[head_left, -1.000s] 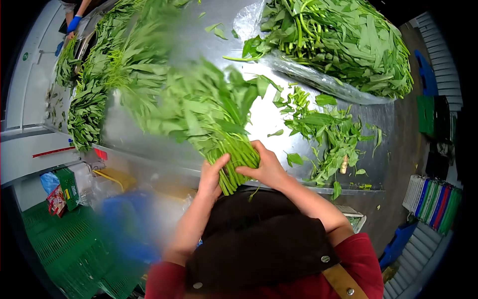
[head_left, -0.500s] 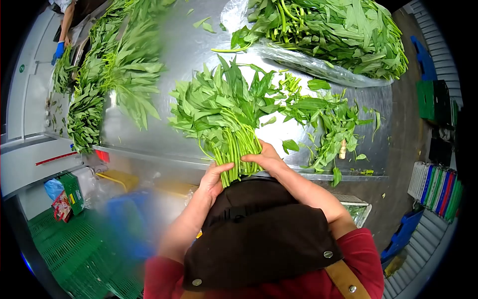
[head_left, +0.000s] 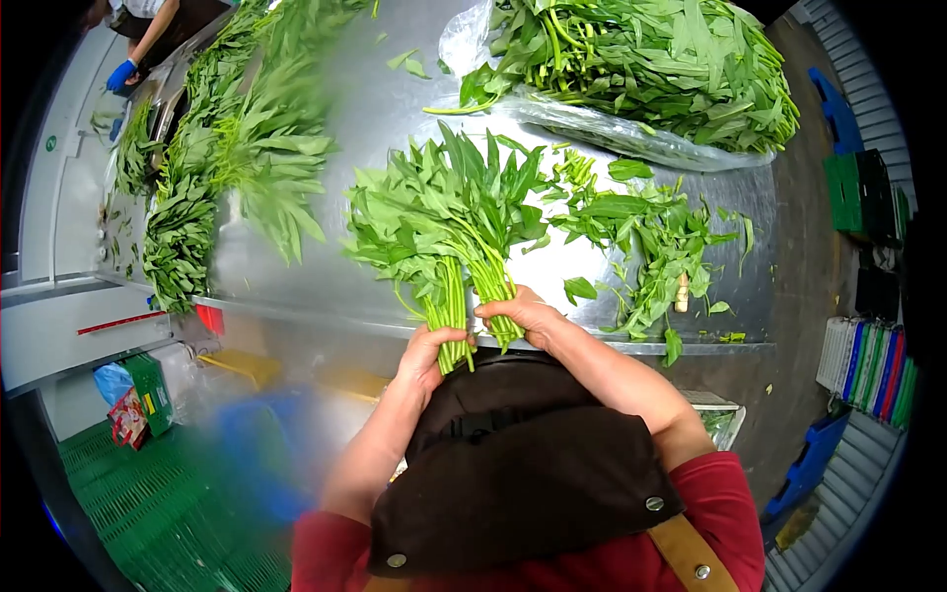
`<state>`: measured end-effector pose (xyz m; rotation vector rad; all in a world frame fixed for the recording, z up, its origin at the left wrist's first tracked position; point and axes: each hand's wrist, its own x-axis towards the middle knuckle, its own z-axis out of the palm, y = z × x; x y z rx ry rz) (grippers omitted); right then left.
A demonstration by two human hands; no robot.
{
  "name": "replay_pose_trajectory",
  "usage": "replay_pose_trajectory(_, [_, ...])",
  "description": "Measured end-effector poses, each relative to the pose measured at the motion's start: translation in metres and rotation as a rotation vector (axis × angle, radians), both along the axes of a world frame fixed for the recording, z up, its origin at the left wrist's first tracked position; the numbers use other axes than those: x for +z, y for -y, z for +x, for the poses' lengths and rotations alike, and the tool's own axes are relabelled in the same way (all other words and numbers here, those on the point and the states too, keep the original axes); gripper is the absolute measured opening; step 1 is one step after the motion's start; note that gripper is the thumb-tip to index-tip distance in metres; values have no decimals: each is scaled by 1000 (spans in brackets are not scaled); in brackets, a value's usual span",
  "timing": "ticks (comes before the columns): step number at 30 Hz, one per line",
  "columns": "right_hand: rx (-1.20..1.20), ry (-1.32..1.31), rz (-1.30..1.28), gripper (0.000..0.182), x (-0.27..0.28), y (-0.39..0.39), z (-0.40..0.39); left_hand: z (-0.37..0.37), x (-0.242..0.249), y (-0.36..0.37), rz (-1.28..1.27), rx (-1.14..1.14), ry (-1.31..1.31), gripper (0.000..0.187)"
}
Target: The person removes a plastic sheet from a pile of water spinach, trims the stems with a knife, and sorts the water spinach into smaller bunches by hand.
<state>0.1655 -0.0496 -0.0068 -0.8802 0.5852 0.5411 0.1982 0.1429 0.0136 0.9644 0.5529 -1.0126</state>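
A leafy green bunch (head_left: pixel 414 217) lies on the metal table, its stems pointing toward me and parted by a narrow gap at the cut ends. My left hand (head_left: pixel 424 355) is closed round the left group of stems, over the table's near edge. The right group is gripped by my right hand (head_left: pixel 525 318), thumb across the stems. Leaves of the two groups still overlap farther up. Right of the bunch, loose leaves and stem pieces (head_left: pixel 651 237) are scattered on the metal.
A large heap of greens (head_left: pixel 671 69) sits on clear plastic (head_left: pixel 631 134) at the back right. Long rows of greens (head_left: pixel 187 207) lie on the left. At the far left is another person's blue-gloved hand (head_left: pixel 120 75). Green crates (head_left: pixel 148 493) stand below left.
The stems, held together before, are now split into two groups, one in each hand. The other person's gloved hand has moved up slightly.
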Motion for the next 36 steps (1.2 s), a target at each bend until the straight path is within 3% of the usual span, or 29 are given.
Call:
replay_pose_trajectory(1, [10,-12,-51,27,3,4,2,4,9,-1,57,9,29,35])
replay_pose_trajectory(2, [7,80,-85,36,16,9,5,9,25,-4,137,-43,126,37])
replay_pose_trajectory(4, [-50,220,-133,35,70,28,6,18,67,-6,228,-51,376,51])
replay_pose_trajectory(6, [-104,358,-133,34,97,48,-1,31,95,-17,159,-98,498,63])
replay_pose_trajectory(7, [-110,332,-176,34,95,60,-2,39,88,-28,163,-113,478,66])
replay_pose_trajectory(8, [-118,303,-218,34,88,69,-4,47,82,-28,235,-78,457,48])
replay_pose_trajectory(10, [-244,4,-194,26,39,88,-6,73,17,-69,249,-168,228,43])
replay_pose_trajectory(12, [-314,-78,-175,22,29,101,-18,79,12,-85,345,-95,241,38])
replay_pose_trajectory(14, [-324,-78,-308,20,39,98,-29,69,70,-63,304,65,267,39])
replay_pose_trajectory(15, [-267,-22,-360,23,47,96,-32,72,75,-56,269,88,307,39])
replay_pose_trajectory(17, [-395,185,-248,27,75,77,-28,73,90,-34,176,94,371,41])
replay_pose_trajectory(18, [-375,293,-284,32,67,67,-22,83,70,-44,114,-36,427,43])
replay_pose_trajectory(20, [-314,321,-389,30,83,49,-12,83,78,-12,208,-221,388,36])
replay_pose_trajectory(22, [-336,385,-227,22,25,12,0,76,70,22,190,-344,358,36])
replay_pose_trajectory(30, [-408,319,-469,25,7,26,-3,35,28,134,-3,-674,264,35])
replay_pose_trajectory(36, [-499,273,-533,28,8,42,-10,11,13,163,-27,-799,198,34])
